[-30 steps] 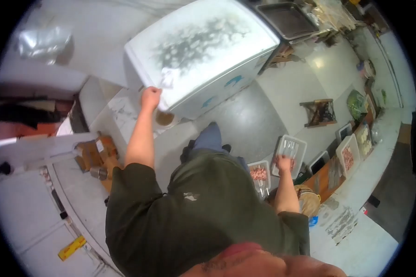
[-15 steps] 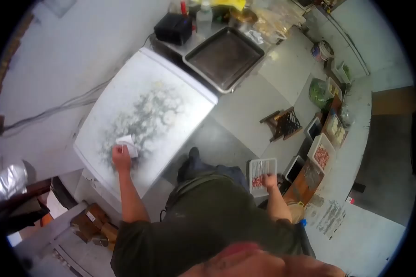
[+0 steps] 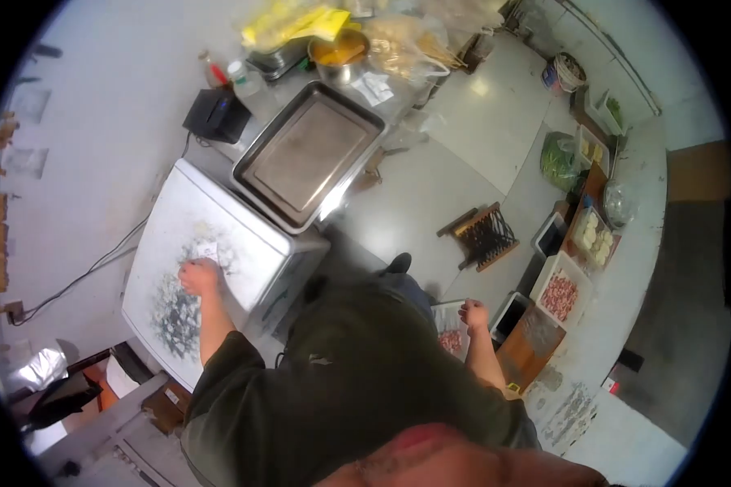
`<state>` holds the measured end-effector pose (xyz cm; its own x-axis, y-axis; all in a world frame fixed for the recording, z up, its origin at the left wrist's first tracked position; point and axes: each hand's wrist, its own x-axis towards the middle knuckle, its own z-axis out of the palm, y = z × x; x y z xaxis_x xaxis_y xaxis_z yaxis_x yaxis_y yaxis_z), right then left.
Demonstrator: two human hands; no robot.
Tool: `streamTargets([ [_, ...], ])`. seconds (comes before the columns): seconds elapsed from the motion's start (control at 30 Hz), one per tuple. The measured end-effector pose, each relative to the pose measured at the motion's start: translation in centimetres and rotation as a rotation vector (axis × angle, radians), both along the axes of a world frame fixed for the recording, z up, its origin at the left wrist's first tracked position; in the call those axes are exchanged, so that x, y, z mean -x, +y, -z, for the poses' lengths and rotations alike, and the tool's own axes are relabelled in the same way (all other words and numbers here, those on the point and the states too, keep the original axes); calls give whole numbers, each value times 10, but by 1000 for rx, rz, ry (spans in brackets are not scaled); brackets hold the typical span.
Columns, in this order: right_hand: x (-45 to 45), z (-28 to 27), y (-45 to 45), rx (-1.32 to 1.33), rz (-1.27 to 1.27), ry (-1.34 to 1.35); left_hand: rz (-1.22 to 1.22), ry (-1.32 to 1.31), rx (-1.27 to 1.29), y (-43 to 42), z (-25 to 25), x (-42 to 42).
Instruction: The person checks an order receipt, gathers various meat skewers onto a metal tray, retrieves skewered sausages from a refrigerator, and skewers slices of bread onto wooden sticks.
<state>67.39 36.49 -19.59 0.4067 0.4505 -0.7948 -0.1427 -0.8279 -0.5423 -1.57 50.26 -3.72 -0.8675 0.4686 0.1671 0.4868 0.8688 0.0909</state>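
My left hand (image 3: pixel 199 277) is closed on a small white paper slip (image 3: pixel 209 250), over the white flower-patterned lid (image 3: pixel 240 207) of a boxy appliance. The slip sticks out past the fingers. On the other side of my body, my right hand (image 3: pixel 473 313) is closed at the right edge of a white tray (image 3: pixel 453 310), seemingly gripping its rim. Red-and-white pieces (image 3: pixel 450 341) lie in the tray, and my clothing hides part of it.
A baking tray (image 3: pixel 300 158) sits on the counter beyond the lid, near a black box (image 3: pixel 218 116) and a metal pot (image 3: pixel 339 55). A low wooden stool (image 3: pixel 486 235) stands on the floor. Food trays (image 3: pixel 562 286) line the right wall.
The view has turned, showing more of the counter. My left hand has moved with the slip towards the baking tray's end of the lid. My right hand has shifted to the white tray's edge.
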Motion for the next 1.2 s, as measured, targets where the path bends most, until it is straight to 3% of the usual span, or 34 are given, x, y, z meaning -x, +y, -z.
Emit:
streamTargets([
  [0.03,-15,-15,13,17,103,47,-20,-11,-41,11,2,-11],
  [0.07,-40,-4,26,38,11,-4,-45,-22,-87,22,7,-22],
  [0.13,-100,46,37,98,-187,-107,208,-64,-262,44,32,-40],
  [0.27,-118,-4,162,20,-83,-76,508,-107,-443,120,16,-149],
  [0.37,-171,113,224,-530,-542,-499,617,-193,-497,176,11,-201],
  [0.4,-168,112,255,-606,-564,-522,603,-208,-524,196,1,-223],
  [0.47,-118,-8,337,-189,-356,-219,609,-296,-575,240,-8,-254],
  [0.53,-145,52,361,-557,-645,-555,618,-374,-623,287,-1,-278],
  [0.57,-145,36,374,-619,-715,-668,622,-405,-646,313,2,-289],
  [0.6,-160,35,383,-506,-687,-506,627,-440,-659,336,5,-301],
  [0.67,-179,-8,404,-638,-911,-709,682,-414,-703,385,-2,-322],
  [0.77,-271,55,419,-362,-745,-555,671,-416,-710,439,-19,-335],
  [0.83,-320,79,423,-317,-1012,-710,674,-431,-668,465,-38,-337],
  [0.9,-340,70,437,-353,-1604,-1103,666,-361,-680,478,-41,-328],
  [0.97,-353,106,451,-334,-1067,-691,655,-271,-689,484,-43,-323],
  [1.07,-368,149,497,-290,-845,-374,548,-316,-603,473,-44,-327],
  [1.17,-325,93,606,-280,-808,-301,415,-259,-576,457,-34,-344],
  [1.2,-303,60,646,-134,-683,-281,342,-264,-574,456,-28,-353],
])
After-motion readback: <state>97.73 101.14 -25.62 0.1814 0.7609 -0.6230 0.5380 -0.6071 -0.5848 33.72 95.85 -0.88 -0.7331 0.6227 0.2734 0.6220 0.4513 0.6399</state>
